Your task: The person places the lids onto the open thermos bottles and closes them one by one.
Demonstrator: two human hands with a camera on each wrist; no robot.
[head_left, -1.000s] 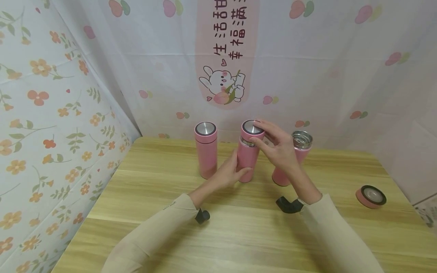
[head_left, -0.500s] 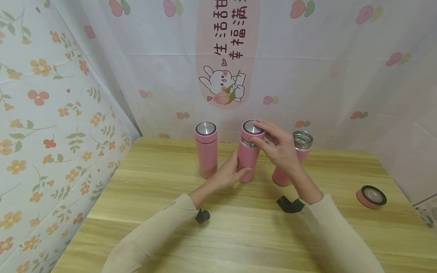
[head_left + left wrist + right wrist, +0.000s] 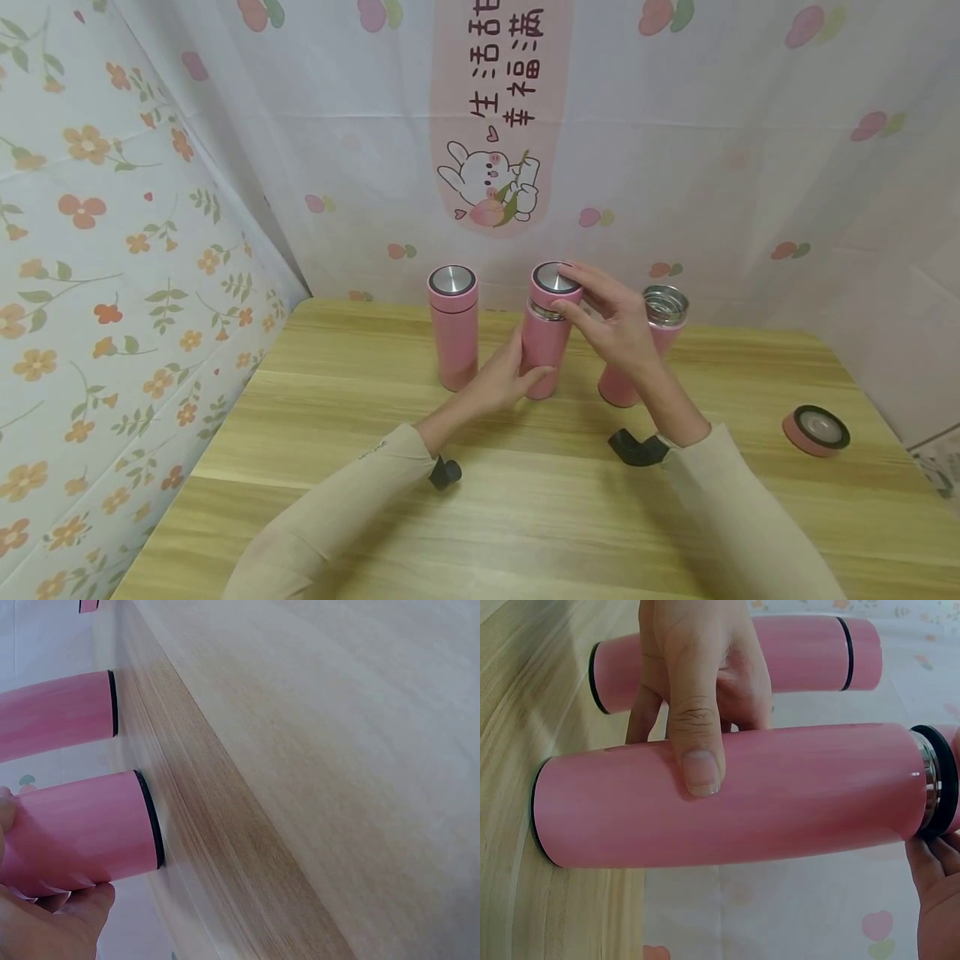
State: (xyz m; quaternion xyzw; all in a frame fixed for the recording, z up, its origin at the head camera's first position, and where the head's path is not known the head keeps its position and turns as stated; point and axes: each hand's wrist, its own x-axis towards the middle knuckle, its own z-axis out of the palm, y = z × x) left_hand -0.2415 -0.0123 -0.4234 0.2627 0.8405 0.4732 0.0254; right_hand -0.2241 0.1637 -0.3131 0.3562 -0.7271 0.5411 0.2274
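Note:
A pink thermos bottle (image 3: 543,337) stands upright at the middle of the row. My left hand (image 3: 495,383) grips its body low down, the thumb (image 3: 701,761) laid along the pink side in the right wrist view. With thumb and fingers, my right hand (image 3: 618,329) holds the lid (image 3: 543,293), pink with a steel top, over the bottle's mouth. A band of steel neck (image 3: 931,784) shows between lid and body. In the left wrist view, the bottle's black-edged base (image 3: 150,821) is at the table, and fingers (image 3: 82,915) curl about the body.
To the left stands a lidded pink thermos (image 3: 454,346). On the right is a lidless one (image 3: 619,385), its steel mouth (image 3: 665,306) exposed, partly behind my right forearm. A loose lid (image 3: 816,431) lies near the wooden table's (image 3: 525,525) right edge. A printed curtain (image 3: 360,167) hangs behind.

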